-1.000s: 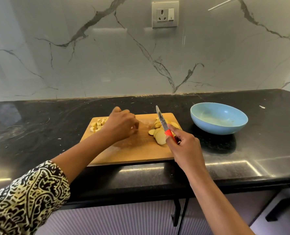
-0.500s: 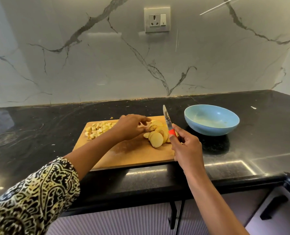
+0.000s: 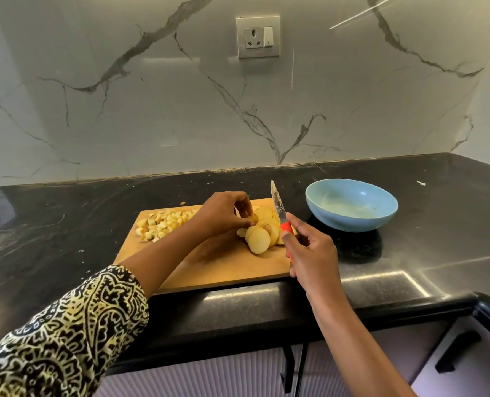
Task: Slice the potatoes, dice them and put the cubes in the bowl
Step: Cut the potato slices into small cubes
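Over from the pile of cubes [image 3: 163, 222] comes the left hand [image 3: 223, 213]. A second ago it sat by that pile at the left end of the board [image 3: 209, 270]. Now it is at the right end, on the slices [image 3: 258, 239]. Its fingers [image 3: 238, 200] are bent, and with the thumb they pinch one slice at the top of the heap. The other slices lean on each other in a loose stack on the board.

The right hand [image 3: 309, 253] has hardly moved. Its fingers [image 3: 301, 233] are wrapped tight round the red handle of the knife [image 3: 278, 206]. The blade points up and away, just beside the slices, and it is not cutting anything.

The blue bowl [image 3: 352, 223] sits on the black counter [image 3: 66, 239], just to the right of the board. No cubes show inside it.

So one lot is diced and pushed aside, and I think the next lot is being picked out. The slices look wet and slippy, so they need to lie flat and be held firm before the knife comes down. All the cubes must still go into the bowl, so the job looks about half done.
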Motion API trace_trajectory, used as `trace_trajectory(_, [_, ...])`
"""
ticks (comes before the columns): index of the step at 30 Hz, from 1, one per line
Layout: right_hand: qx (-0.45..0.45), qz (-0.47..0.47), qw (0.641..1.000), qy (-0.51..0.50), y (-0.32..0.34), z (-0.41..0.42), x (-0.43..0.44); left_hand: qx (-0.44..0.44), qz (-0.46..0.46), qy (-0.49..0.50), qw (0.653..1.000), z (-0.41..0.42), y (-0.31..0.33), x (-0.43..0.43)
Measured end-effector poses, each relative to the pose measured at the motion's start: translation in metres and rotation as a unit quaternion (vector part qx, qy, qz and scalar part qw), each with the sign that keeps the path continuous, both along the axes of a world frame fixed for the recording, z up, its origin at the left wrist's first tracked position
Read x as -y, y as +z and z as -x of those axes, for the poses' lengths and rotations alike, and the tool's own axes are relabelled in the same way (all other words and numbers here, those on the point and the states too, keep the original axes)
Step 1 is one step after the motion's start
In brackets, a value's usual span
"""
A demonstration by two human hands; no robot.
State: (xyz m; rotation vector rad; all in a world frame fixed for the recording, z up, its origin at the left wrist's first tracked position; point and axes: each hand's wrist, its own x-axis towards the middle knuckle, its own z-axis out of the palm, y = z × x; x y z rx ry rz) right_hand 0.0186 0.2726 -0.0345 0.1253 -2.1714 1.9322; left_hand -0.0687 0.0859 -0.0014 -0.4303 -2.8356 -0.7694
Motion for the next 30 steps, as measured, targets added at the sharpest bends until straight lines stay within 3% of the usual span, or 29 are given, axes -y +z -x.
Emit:
trace_trajectory(5, [-0.02, -0.034, 0.999, 0.001, 0.001, -0.003, 0.003, 0.039, -0.129, 0.016, 0.991, -0.018, 0.018, 0.023])
trace_trajectory(8, [-0.044, -0.071, 0.997, 0.004, 0.001, -0.006, 0.008, 0.106, -0.188, -0.024, 0.976, -0.042, 0.034, 0.049])
trace_trajectory(12, [-0.075, -0.133, 0.988, 0.006, 0.002, -0.011, 0.018, 0.191, -0.072, -0.089, 0.975, -0.06, 0.032, 0.068])
trace_trajectory(15, [-0.079, -0.217, 0.972, 0.035, 0.006, -0.016, 0.024, 0.118, 0.028, -0.073, 0.99, -0.059, 0.019, 0.07])
trace_trajectory(20, [-0.086, -0.398, 0.909, 0.084, 0.019, -0.03, 0.027, -0.072, 0.064, -0.058, 0.994, -0.073, -0.005, 0.091])
trace_trajectory(26, [-0.087, -0.478, 0.864, 0.136, 0.036, -0.033, 0.027, -0.168, 0.152, -0.143, 0.963, -0.088, -0.021, 0.093])
trace_trajectory(30, [-0.092, -0.502, 0.846, 0.156, 0.044, -0.033, 0.027, -0.187, 0.149, -0.15, 0.959, -0.087, -0.022, 0.09])
